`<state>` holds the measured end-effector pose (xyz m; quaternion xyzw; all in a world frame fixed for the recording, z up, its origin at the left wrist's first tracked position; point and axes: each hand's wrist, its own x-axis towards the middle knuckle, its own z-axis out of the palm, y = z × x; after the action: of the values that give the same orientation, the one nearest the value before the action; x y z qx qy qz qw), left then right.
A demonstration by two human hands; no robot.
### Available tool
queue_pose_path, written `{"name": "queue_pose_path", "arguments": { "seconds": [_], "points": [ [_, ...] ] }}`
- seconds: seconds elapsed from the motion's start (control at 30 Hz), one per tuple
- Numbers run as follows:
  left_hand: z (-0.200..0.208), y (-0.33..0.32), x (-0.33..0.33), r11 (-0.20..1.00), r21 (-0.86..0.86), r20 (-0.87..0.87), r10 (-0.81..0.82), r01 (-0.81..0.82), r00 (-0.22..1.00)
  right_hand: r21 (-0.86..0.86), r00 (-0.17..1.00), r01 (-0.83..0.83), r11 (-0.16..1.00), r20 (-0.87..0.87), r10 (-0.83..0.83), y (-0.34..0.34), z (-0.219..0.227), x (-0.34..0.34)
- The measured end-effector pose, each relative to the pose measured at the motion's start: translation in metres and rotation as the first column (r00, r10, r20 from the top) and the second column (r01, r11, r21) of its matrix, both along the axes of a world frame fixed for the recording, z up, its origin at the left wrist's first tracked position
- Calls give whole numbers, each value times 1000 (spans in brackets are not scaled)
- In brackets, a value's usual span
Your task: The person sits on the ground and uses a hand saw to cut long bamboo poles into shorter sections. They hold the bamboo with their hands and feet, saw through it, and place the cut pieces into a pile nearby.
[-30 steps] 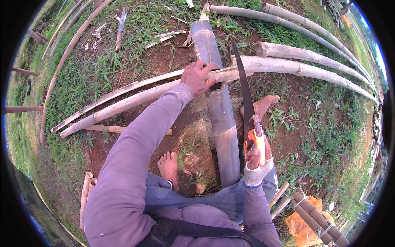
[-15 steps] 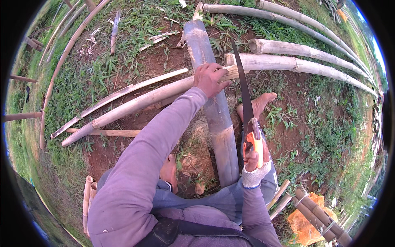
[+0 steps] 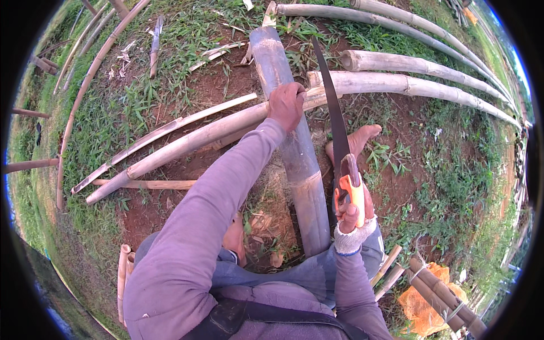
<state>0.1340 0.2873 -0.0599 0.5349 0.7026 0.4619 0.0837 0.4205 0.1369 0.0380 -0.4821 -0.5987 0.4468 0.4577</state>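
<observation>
Left hand [image 3: 286, 105] grip grasping bamboo pole [image 3: 294, 153], right hand [image 3: 352, 211] (fingers mostly hidden) clenched on saw [image 3: 339, 141]

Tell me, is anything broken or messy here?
Yes, a bit. Pale shavings lie scattered on the dirt beside the thick bamboo pole, and a bare foot rests right next to the saw blade that the right hand holds.

Grey bamboo pole [image 3: 294, 153]; orange-handled saw [image 3: 340, 153]

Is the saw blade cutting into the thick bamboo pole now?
No. The right hand holds the saw beside the thick bamboo pole, its blade clear of it.
</observation>
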Motion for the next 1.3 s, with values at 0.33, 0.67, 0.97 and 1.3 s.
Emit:
{"name": "queue_pose_path", "arguments": {
  "seconds": [0.33, 0.67, 0.97, 1.3],
  "points": [
    [2, -6, -29, 997, 2, 484, -74, 83, 872, -10, 999, -21, 1000, 28, 22, 11, -13, -7],
    [4, -41, -51, 959, 256, 868, -173, -120, 466, 227, 954, -152, 962, 288, 83, 18, -36, -20],
    [25, -54, -65, 978, -22, 896, 111, -207, 430, 195, 950, -253, 948, 234, 206, -1, -37, -42],
    [20, -89, -56, 930, -13, 714, 266, -367, 647, 250, 960, -225, 942, 225, 170, -4, -57, -40]
  ]
}}
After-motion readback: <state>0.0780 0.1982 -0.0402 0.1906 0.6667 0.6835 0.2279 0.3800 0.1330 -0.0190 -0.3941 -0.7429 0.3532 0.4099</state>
